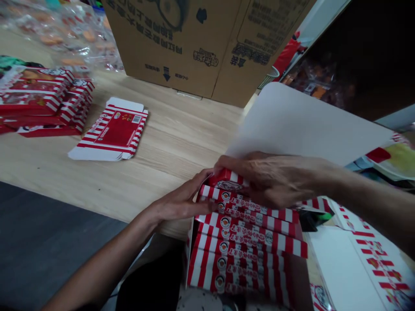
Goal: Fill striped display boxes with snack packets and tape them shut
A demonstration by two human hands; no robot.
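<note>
A row of red-and-white striped snack boxes (240, 246) stands on edge, packed inside an open display carton (300, 276) in front of me. My right hand (275, 179) is closed on the snack box (229, 180) at the far end of the row; the hand covers much of it. At the carton's left far corner is my left hand (186, 201). Its thumb lies over the boxes while the other fingers press the outside of the wall. Behind the row rises the carton's white lid (311, 121).
Filled striped boxes (35, 95) are stacked at the left, near a pile of flat striped boxes (116, 129). Clear-wrapped snacks (74, 34) lie behind them. A large brown cardboard box (201, 52) stands at the back. White-and-striped card sheets (353, 259) lie at the right.
</note>
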